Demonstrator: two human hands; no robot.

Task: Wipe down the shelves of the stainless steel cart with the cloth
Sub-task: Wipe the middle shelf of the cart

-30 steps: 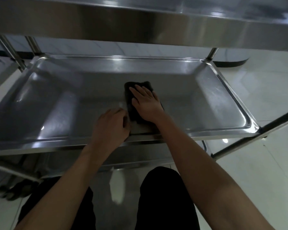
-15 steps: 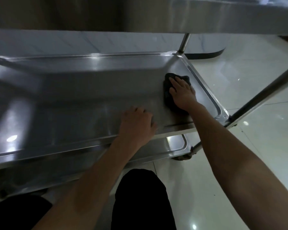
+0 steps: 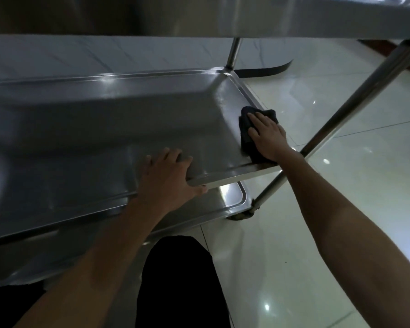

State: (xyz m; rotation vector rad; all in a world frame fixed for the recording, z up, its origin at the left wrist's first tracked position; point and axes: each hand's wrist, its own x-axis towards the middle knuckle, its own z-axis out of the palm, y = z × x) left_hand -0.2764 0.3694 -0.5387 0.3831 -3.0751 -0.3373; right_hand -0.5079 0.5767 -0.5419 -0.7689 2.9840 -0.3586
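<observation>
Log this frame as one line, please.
phase: wiping middle shelf | right hand presses cloth flat at right edge | left hand grips front rim

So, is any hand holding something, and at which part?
The left hand holds the shelf's front rim. The right hand presses flat on the cloth, without a grip.

We note both forearms bare from the frame's lower edge up to the hands, no sleeves visible. The left hand (image 3: 168, 178) and right hand (image 3: 269, 136) carry no gloves, rings or watches. Black trousers (image 3: 180, 285) fill the bottom centre.
</observation>
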